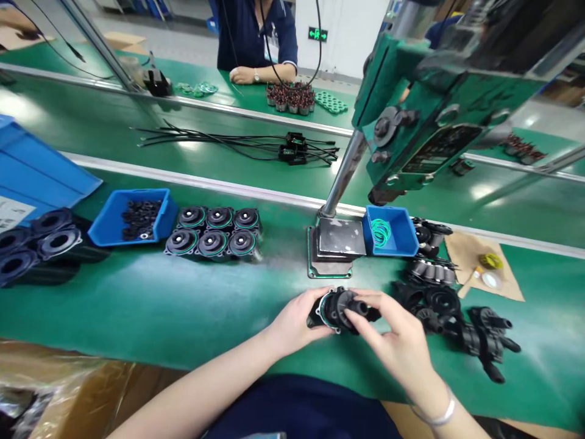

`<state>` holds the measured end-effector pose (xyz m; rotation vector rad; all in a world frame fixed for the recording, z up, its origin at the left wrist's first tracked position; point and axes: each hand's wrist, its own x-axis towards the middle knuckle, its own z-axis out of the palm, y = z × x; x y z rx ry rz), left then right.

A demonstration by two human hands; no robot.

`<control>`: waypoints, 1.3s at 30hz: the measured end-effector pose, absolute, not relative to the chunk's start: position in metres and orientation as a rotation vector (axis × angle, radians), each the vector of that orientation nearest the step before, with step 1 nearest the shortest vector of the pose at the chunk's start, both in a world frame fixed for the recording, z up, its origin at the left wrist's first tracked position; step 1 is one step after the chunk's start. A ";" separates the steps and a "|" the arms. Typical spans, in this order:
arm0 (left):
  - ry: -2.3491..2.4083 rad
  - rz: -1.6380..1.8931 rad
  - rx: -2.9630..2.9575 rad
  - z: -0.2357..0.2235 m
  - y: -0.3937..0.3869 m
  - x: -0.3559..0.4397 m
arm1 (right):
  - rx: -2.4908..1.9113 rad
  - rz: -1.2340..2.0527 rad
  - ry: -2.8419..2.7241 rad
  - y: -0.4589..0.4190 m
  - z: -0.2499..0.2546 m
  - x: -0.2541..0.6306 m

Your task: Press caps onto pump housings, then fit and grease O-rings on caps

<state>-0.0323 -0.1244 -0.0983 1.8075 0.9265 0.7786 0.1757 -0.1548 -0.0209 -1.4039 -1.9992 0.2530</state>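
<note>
Just in front of the press base, my left hand (296, 322) is wrapped round a black pump body (316, 316) with a metal flange and a green ring at its end. The fingers of my right hand (398, 332) grip a black plastic pump cover (342, 310) with a spout. Cover and body meet at the flange; I cannot tell whether they are fully seated. More black pump covers (489, 335) with spouts lie to the right. Several pump bodies (214, 241) with green rings stand in two rows at the left.
A green press (411, 134) overhangs the bench, its metal base (340, 239) ahead of my hands. Green rings fill part of a blue bin (402, 244); another blue bin (105, 221) holds small black parts. Cardboard (507, 280) carries a brush. Across the bench sits a person (256, 36).
</note>
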 end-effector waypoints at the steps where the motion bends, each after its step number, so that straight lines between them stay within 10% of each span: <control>1: 0.918 0.790 1.825 -0.099 -0.125 -0.032 | -1.385 0.239 -2.022 -0.156 -0.022 0.167; 39: 0.801 1.047 2.080 -0.096 -0.123 -0.031 | -1.410 0.127 -2.217 -0.158 -0.017 0.156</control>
